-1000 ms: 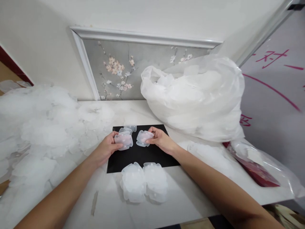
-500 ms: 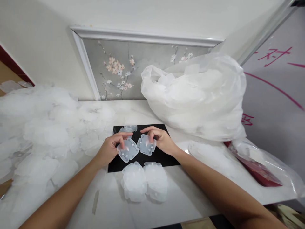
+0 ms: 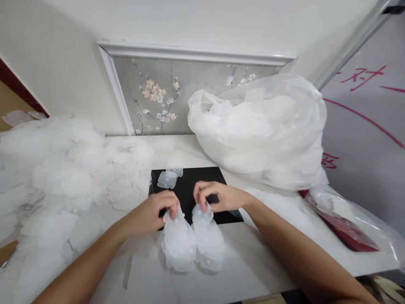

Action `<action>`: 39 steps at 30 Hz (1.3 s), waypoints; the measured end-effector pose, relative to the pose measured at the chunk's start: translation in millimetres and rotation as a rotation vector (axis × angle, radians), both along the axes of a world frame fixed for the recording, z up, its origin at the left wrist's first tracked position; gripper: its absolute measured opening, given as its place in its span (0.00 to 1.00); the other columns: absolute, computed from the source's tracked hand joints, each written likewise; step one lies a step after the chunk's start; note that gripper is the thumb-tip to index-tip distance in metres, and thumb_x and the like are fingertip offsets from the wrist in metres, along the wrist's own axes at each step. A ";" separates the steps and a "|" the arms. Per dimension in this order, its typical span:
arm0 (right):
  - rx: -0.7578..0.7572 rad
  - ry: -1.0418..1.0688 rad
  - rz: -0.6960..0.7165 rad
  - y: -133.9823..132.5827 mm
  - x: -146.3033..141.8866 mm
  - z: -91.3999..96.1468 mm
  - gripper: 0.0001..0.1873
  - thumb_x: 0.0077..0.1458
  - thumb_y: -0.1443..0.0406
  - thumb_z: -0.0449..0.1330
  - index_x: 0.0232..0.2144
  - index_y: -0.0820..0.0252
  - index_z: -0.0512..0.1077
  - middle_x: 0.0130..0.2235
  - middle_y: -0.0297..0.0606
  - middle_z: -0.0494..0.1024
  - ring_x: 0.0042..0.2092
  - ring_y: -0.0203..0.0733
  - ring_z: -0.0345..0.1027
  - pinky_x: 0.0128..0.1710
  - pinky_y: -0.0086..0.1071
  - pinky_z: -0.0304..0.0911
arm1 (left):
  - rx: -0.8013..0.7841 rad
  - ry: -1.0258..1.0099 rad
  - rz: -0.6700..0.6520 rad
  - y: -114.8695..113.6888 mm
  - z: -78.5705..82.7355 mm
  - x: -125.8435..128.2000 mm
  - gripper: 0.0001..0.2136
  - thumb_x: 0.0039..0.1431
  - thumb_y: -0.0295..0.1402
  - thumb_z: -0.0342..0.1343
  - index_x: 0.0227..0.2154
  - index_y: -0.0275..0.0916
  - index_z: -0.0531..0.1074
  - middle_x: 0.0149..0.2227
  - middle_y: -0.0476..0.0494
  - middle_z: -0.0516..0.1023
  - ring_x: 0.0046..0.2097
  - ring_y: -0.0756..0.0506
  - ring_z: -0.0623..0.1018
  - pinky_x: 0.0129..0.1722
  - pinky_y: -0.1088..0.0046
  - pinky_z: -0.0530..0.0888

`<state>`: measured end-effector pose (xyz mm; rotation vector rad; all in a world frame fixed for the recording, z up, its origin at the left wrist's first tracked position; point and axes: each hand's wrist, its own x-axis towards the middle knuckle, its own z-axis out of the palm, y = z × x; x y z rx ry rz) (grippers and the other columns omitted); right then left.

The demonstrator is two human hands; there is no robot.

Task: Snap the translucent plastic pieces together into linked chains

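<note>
My left hand [image 3: 163,211] pinches a frosted plastic piece [image 3: 169,216] with small knobs, at the top of the left stack of frosted pieces [image 3: 179,249]. Beside it, my right hand [image 3: 218,195] is closed on a similar frosted piece [image 3: 201,215], held over the far end of the right stack [image 3: 209,251]. Whether either piece touches its stack I cannot tell. Both stacks lie on the white table, in front of a black mat [image 3: 190,181]. At the mat's far left corner lies a loose frosted piece [image 3: 167,180], with another partly behind it.
A large heap of frosted pieces [image 3: 63,177] covers the table's left side. A full white plastic bag [image 3: 259,131] stands at the back right. Further right, a clear bag [image 3: 341,211] lies over a red item [image 3: 354,236]. A framed floral panel [image 3: 155,97] is behind.
Both hands have moved toward me from above the black mat to the two stacks, each bringing a frosted piece along. The held pieces are now tilted and foreshortened.
</note>
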<state>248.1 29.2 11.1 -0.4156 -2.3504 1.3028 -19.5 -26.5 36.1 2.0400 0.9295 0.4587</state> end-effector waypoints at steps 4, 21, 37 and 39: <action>-0.094 -0.215 0.383 4.3 20.3 19.2 0.09 0.55 0.66 0.62 0.38 0.56 0.80 0.45 0.41 0.78 0.47 0.44 0.72 0.48 0.36 0.66 | -0.124 0.206 -0.253 -5.0 17.2 -13.3 0.21 0.48 0.16 0.45 0.32 0.46 0.77 0.48 0.46 0.75 0.49 0.43 0.73 0.41 0.71 0.70; -0.074 0.019 -0.886 61.9 -89.5 -51.5 0.11 0.41 0.63 0.67 0.23 0.56 0.67 0.30 0.33 0.69 0.36 0.41 0.65 0.45 0.39 0.63 | 0.291 0.034 0.483 45.8 -52.7 -18.8 0.04 0.56 0.35 0.56 0.28 0.42 0.71 0.52 0.37 0.73 0.63 0.32 0.61 0.62 0.50 0.55; -0.954 0.447 -0.532 8.4 -34.9 -39.6 0.17 0.42 0.62 0.71 0.34 0.57 0.70 0.32 0.31 0.78 0.34 0.40 0.77 0.42 0.39 0.72 | -0.287 -0.484 0.752 32.1 -35.2 -6.8 0.11 0.46 0.39 0.64 0.28 0.38 0.74 0.31 0.45 0.77 0.34 0.46 0.74 0.35 0.71 0.69; -0.986 0.457 -0.495 9.2 -34.7 -40.0 0.17 0.43 0.63 0.71 0.34 0.57 0.70 0.32 0.31 0.78 0.34 0.40 0.77 0.44 0.40 0.72 | -0.326 -0.560 0.799 30.7 -31.7 -6.0 0.13 0.44 0.41 0.66 0.28 0.38 0.72 0.31 0.48 0.75 0.34 0.47 0.74 0.33 0.72 0.70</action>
